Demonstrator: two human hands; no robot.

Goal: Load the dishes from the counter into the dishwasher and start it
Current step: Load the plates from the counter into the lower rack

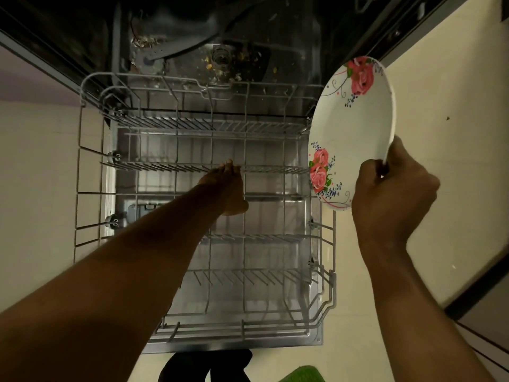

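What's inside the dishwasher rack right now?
No dishes show in the rack, only its wire prongs and the left hand reaching in. The arm covers part of it. The plate is outside, in the right hand.

Layout as I see it through the head camera: the rack (pixel 80 172) sits over the lowered door (pixel 234 346), in front of the dishwasher tub (pixel 220 59). My left hand (pixel 228 188) lies inside the rack near its middle, fingertips at a cross row of tines. My right hand (pixel 394 194), right of the rack, grips the near edge of a plate (pixel 355 119) held on edge just beside the rack's right wall. Floor (pixel 35 188) lies on both sides.
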